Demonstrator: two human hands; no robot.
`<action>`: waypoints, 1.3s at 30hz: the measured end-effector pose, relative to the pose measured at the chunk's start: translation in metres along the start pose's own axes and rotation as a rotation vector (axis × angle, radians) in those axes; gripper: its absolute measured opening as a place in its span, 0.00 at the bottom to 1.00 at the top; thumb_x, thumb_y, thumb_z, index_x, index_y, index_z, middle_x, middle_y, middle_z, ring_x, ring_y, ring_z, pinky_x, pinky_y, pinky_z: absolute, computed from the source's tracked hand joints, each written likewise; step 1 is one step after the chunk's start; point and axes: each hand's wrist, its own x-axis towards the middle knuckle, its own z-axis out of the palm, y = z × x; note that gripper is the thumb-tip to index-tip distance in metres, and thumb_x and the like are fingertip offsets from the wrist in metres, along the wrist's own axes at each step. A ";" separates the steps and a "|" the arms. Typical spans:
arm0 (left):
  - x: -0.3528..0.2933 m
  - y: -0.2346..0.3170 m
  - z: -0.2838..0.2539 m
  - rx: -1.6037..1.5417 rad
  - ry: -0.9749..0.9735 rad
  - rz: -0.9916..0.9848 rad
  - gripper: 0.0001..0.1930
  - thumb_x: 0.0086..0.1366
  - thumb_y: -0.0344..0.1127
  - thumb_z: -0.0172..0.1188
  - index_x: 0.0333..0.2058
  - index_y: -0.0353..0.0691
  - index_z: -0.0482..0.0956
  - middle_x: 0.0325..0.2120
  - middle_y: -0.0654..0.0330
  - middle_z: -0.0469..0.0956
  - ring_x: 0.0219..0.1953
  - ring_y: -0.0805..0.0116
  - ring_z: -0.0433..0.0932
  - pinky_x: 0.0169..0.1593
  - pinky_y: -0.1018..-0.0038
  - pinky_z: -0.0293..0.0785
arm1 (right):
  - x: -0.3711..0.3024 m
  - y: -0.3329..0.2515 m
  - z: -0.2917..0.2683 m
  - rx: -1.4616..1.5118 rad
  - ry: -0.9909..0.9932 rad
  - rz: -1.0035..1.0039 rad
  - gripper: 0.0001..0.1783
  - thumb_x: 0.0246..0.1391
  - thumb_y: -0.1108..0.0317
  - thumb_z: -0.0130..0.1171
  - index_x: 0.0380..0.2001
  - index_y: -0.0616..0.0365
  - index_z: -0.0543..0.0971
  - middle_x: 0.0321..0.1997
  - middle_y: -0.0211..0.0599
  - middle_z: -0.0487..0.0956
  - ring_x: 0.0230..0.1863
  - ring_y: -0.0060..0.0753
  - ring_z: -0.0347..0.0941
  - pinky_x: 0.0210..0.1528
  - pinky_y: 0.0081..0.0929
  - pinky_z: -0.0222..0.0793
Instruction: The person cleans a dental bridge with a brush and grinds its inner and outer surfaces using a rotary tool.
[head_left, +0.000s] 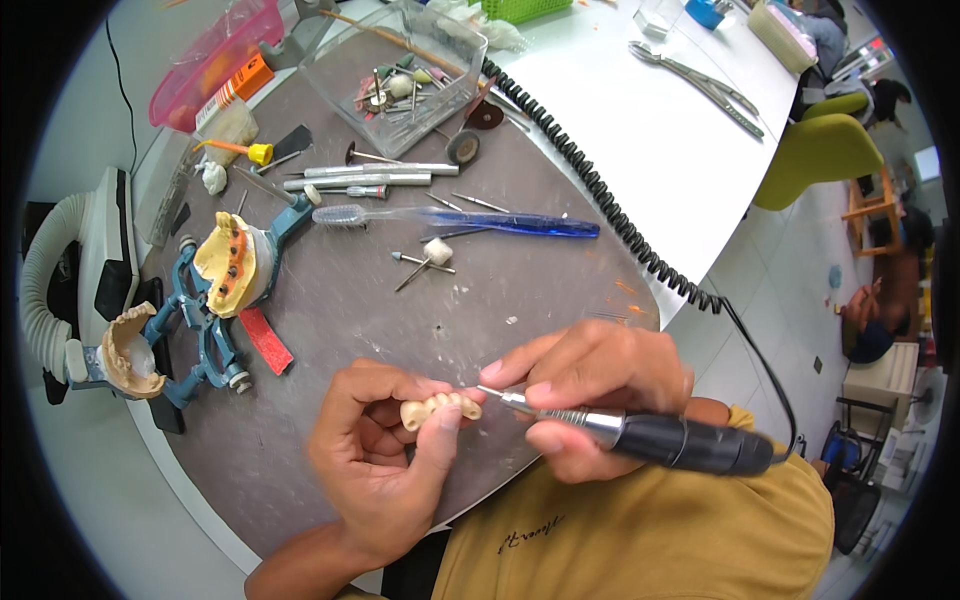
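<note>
My left hand (385,440) pinches a cream-coloured dental bridge (440,408) between thumb and fingers, with several joined teeth showing and a hole in one end. In my right hand (600,385) lies a dental handpiece (680,442) with a black body and a silver nose, held like a pen. Its thin bur points left, close to the bridge's right end; whether it touches, I cannot tell. To the upper left, a yellow dental model (222,262) with a reddish gum strip is mounted on a blue articulator (205,335). A second, beige cast (132,350) sits on the articulator's other arm.
A clear plastic box (395,75) of burs stands at the back. Before it lie a blue toothbrush (500,222), metal instruments, loose burs (425,262) and red sandpaper (266,342). The handpiece's coiled black cord (600,190) crosses the right side. Pliers (700,85) rest on the white table.
</note>
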 end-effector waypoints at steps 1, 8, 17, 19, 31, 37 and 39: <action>0.001 0.002 0.000 0.039 0.022 0.002 0.08 0.63 0.16 0.59 0.39 0.30 0.73 0.39 0.50 0.77 0.37 0.67 0.82 0.45 0.73 0.82 | 0.003 -0.003 -0.005 0.083 -0.004 0.085 0.10 0.48 0.77 0.69 0.34 0.65 0.79 0.33 0.45 0.83 0.39 0.38 0.84 0.39 0.29 0.80; 0.027 0.010 -0.029 0.732 0.082 0.303 0.06 0.58 0.14 0.61 0.32 0.30 0.78 0.37 0.54 0.82 0.37 0.70 0.82 0.43 0.77 0.79 | 0.029 -0.020 -0.059 0.414 -0.081 0.575 0.12 0.56 0.60 0.61 0.32 0.57 0.74 0.25 0.29 0.75 0.29 0.18 0.71 0.34 0.19 0.67; 0.029 0.013 -0.043 1.116 0.109 0.369 0.12 0.50 0.15 0.65 0.34 0.32 0.77 0.41 0.47 0.81 0.42 0.51 0.81 0.51 0.65 0.76 | 0.027 -0.044 -0.104 -0.196 0.122 0.499 0.40 0.53 0.77 0.63 0.67 0.73 0.58 0.23 0.30 0.75 0.14 0.11 0.65 0.14 0.12 0.57; 0.024 0.014 -0.031 1.148 0.154 0.439 0.15 0.51 0.16 0.66 0.39 0.33 0.76 0.44 0.46 0.79 0.46 0.50 0.80 0.53 0.63 0.75 | 0.022 -0.042 -0.113 -0.145 0.125 0.478 0.41 0.55 0.75 0.64 0.69 0.65 0.58 0.28 0.36 0.80 0.13 0.12 0.65 0.13 0.12 0.58; 0.060 -0.011 0.090 0.715 -0.406 0.776 0.36 0.58 0.24 0.64 0.64 0.27 0.60 0.60 0.38 0.66 0.62 0.39 0.68 0.66 0.54 0.64 | 0.009 -0.064 -0.140 0.425 -0.238 0.567 0.28 0.58 0.74 0.59 0.60 0.72 0.65 0.41 0.61 0.83 0.30 0.34 0.85 0.27 0.20 0.82; 0.068 -0.026 0.128 0.444 -0.511 0.499 0.24 0.66 0.24 0.54 0.60 0.27 0.63 0.54 0.39 0.71 0.57 0.42 0.73 0.58 0.57 0.70 | 0.024 -0.077 -0.136 -0.246 -0.232 0.250 0.23 0.56 0.65 0.69 0.54 0.56 0.79 0.28 0.28 0.80 0.19 0.20 0.72 0.22 0.19 0.69; 0.063 -0.010 0.128 0.499 -0.513 0.321 0.21 0.66 0.24 0.55 0.57 0.28 0.66 0.50 0.42 0.75 0.53 0.47 0.76 0.55 0.60 0.72 | 0.034 -0.076 -0.138 -0.542 -0.229 -0.020 0.22 0.55 0.63 0.69 0.52 0.57 0.80 0.31 0.29 0.77 0.24 0.20 0.72 0.24 0.21 0.69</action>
